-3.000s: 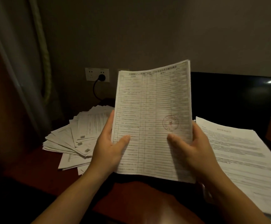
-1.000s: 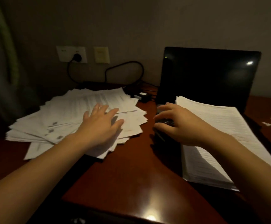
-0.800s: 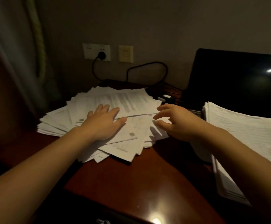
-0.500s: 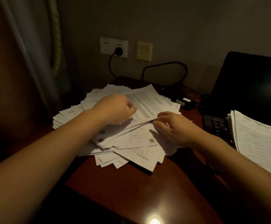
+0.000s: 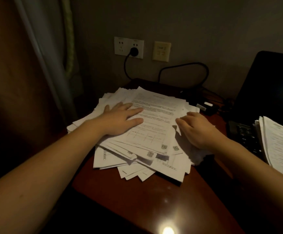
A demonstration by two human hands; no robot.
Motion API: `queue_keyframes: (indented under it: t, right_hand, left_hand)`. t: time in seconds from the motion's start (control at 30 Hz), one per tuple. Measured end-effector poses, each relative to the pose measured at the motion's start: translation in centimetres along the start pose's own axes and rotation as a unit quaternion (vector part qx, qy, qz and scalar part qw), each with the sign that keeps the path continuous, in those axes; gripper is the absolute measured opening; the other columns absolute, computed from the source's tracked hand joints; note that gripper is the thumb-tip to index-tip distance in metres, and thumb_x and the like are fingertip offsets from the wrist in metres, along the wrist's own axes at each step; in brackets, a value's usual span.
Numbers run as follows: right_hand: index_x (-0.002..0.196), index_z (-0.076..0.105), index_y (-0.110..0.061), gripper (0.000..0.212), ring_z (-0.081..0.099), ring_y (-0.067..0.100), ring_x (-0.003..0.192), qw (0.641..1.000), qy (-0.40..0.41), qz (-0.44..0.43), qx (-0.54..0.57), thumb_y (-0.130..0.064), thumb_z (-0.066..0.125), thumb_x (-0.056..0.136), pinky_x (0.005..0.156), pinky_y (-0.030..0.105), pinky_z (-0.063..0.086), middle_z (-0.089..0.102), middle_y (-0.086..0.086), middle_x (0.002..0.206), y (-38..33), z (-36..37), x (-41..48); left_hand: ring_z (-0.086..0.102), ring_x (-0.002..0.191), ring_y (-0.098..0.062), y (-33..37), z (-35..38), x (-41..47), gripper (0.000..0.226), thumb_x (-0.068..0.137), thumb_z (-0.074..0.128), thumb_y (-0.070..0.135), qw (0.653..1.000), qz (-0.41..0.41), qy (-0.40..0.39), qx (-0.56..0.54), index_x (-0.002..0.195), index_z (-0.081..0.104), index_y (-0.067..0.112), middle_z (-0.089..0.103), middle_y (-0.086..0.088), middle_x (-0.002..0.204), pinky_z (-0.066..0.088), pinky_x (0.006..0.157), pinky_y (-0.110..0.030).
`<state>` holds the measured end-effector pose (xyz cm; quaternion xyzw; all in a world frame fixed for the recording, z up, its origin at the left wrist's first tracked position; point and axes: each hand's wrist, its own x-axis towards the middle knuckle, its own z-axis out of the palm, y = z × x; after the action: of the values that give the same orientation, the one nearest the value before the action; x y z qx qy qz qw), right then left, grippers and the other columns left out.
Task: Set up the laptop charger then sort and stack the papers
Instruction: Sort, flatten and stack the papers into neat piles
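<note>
A loose, fanned pile of printed papers (image 5: pixel 154 154) lies on the dark red desk (image 5: pixel 137 196). My left hand (image 5: pixel 120 119) rests flat on the pile's left side, fingers spread. My right hand (image 5: pixel 196 129) presses the pile's right edge with curled fingers. A neat stack of papers (image 5: pixel 279 146) sits on the keyboard of the open black laptop (image 5: pixel 271 85) at the right. The charger's black plug (image 5: pixel 134 51) sits in the white wall socket, and its cable (image 5: pixel 184 66) loops along the wall to the black adapter brick (image 5: pixel 206 107) behind the pile.
A cream wall switch (image 5: pixel 161 51) is mounted right of the socket. A curtain (image 5: pixel 56 53) hangs at the left beside a brown panel. The desk's left edge runs just under the pile. A light glare shines on the desk near the front.
The sheet I held up three seconds ago is out of my hands. Both hands moved onto the loose pile and drew it together; my left hand went from a fist to flat.
</note>
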<state>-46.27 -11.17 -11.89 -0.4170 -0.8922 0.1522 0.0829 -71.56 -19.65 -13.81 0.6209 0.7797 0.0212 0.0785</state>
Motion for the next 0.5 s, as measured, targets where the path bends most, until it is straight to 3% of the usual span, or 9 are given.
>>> queue_keyframes:
  t: [0.07, 0.1, 0.13, 0.2, 0.27, 0.3, 0.4, 0.5]
  right_hand:
    - [0.127, 0.067, -0.015, 0.045, 0.026, 0.023, 0.148, 1.000, -0.004, 0.010, -0.004, -0.040, 0.035, 0.108, 0.119, 0.040, 0.021, 0.052, 0.002, 0.145, -0.8, -0.1, -1.4]
    - [0.124, 0.069, -0.016, 0.044, 0.029, 0.021, 0.146, 1.000, 0.006, 0.014, -0.006, -0.043, 0.039, 0.106, 0.117, 0.039, 0.025, 0.050, 0.004, 0.148, -1.0, 0.0, -2.0]
    - [0.118, 0.071, -0.016, 0.042, 0.038, 0.021, 0.138, 0.999, 0.024, 0.019, -0.012, -0.047, 0.045, 0.103, 0.110, 0.038, 0.034, 0.053, 0.004, 0.143, -1.1, 0.0, -2.7]
    - [0.105, 0.070, -0.017, 0.036, 0.058, 0.016, 0.105, 0.998, 0.054, 0.039, 0.010, -0.049, 0.058, 0.096, 0.083, 0.031, 0.052, 0.062, -0.002, 0.114, -1.4, -0.2, -4.1]
    - [0.096, 0.066, -0.019, 0.026, 0.063, 0.008, 0.078, 0.994, 0.044, 0.070, 0.073, -0.045, 0.068, 0.091, 0.057, 0.022, 0.055, 0.065, -0.006, 0.094, -1.3, -0.7, -5.8]
    - [0.094, 0.064, -0.021, 0.022, 0.064, 0.008, 0.073, 0.989, 0.030, 0.091, 0.110, -0.041, 0.070, 0.090, 0.050, 0.018, 0.053, 0.064, -0.006, 0.091, -1.1, -0.9, -6.6]
    - [0.105, 0.063, -0.014, 0.018, 0.073, 0.017, 0.076, 0.947, -0.016, 0.148, 0.285, -0.021, 0.072, 0.092, 0.056, 0.025, 0.060, 0.069, 0.001, 0.095, 0.1, -1.4, -8.6]
    - [0.126, 0.058, -0.014, 0.040, 0.077, 0.019, 0.077, 0.886, -0.055, 0.168, 0.429, 0.001, 0.068, 0.090, 0.059, 0.029, 0.061, 0.076, 0.002, 0.091, 1.5, -1.6, -9.8]
  left_hand:
    - [-0.001, 0.155, -0.023, 0.3, 1.2, -0.8, 0.071, 0.086, 0.020, 0.082, 0.999, -0.027, -0.004, -0.036, 0.152, 0.010, 0.058, 0.005, 0.007, 0.168, -0.004, 0.120, -0.060]
    - [-0.002, 0.155, -0.024, 1.0, 1.4, -1.2, 0.072, 0.086, 0.020, 0.082, 0.998, -0.038, 0.004, -0.041, 0.152, 0.009, 0.057, 0.003, 0.007, 0.168, -0.005, 0.120, -0.061]
    - [-0.003, 0.155, -0.024, 1.8, 1.6, -1.6, 0.073, 0.085, 0.019, 0.084, 0.997, -0.054, 0.013, -0.044, 0.153, 0.008, 0.057, 0.002, 0.007, 0.168, -0.006, 0.119, -0.061]
    - [-0.004, 0.155, -0.026, 3.8, 2.0, -2.7, 0.076, 0.085, 0.019, 0.086, 0.994, -0.095, 0.025, -0.056, 0.154, 0.008, 0.055, 0.001, 0.006, 0.169, -0.006, 0.118, -0.063]
    - [-0.006, 0.154, -0.028, 6.0, 2.8, -3.9, 0.077, 0.086, 0.018, 0.086, 0.989, -0.130, 0.041, -0.061, 0.155, 0.007, 0.053, -0.001, 0.004, 0.169, -0.007, 0.117, -0.065]
    - [-0.007, 0.154, -0.029, 7.1, 3.2, -4.5, 0.077, 0.087, 0.018, 0.086, 0.987, -0.138, 0.044, -0.062, 0.155, 0.006, 0.052, -0.003, 0.003, 0.169, -0.008, 0.117, -0.066]
    - [-0.010, 0.154, -0.030, 9.1, 3.7, -5.6, 0.076, 0.089, 0.021, 0.083, 0.988, -0.131, 0.049, -0.073, 0.156, 0.007, 0.050, -0.004, 0.002, 0.169, -0.010, 0.116, -0.066]
    - [-0.005, 0.155, -0.023, 9.4, 3.2, -6.3, 0.066, 0.093, 0.032, 0.075, 0.989, -0.088, 0.089, -0.085, 0.153, 0.026, 0.048, 0.010, 0.006, 0.168, -0.007, 0.118, -0.062]
